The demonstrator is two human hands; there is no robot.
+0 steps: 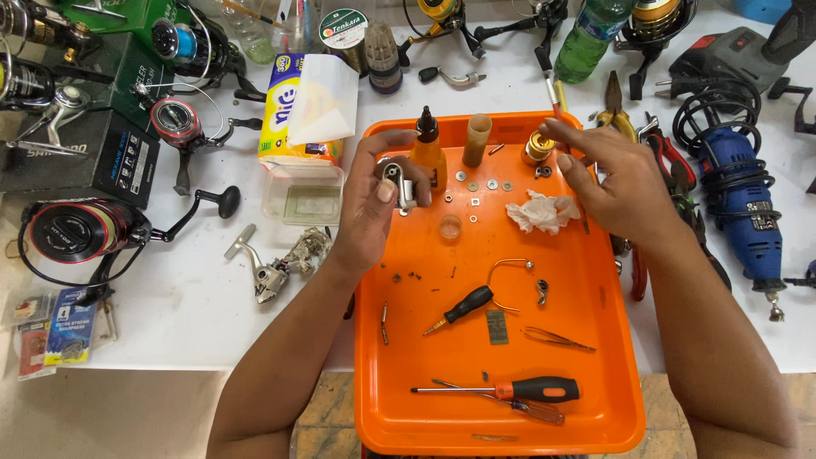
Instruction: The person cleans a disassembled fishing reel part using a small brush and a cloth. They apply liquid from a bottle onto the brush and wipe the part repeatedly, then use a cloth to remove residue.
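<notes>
My left hand point(376, 200) holds a small silver metal reel part point(398, 181) over the left side of an orange tray point(595, 340). My right hand point(614, 183) hovers over the tray's right side, fingers spread, holding nothing, with its fingertips near a small brass part point(538, 148). Between the hands lie several washers point(483, 184), a crumpled white tissue point(541, 212), an orange oil bottle with a black tip point(427, 146) and a tan tube point(477, 138).
The tray also holds a black-handled screwdriver point(463, 307), an orange-and-black screwdriver point(518, 390), tweezers point(557, 339) and a wire bail point(507, 276). Fishing reels point(81, 231), boxes and a tissue pack point(299, 106) crowd the left; a blue rotary tool point(741, 200), pliers and a green bottle point(591, 34) sit right.
</notes>
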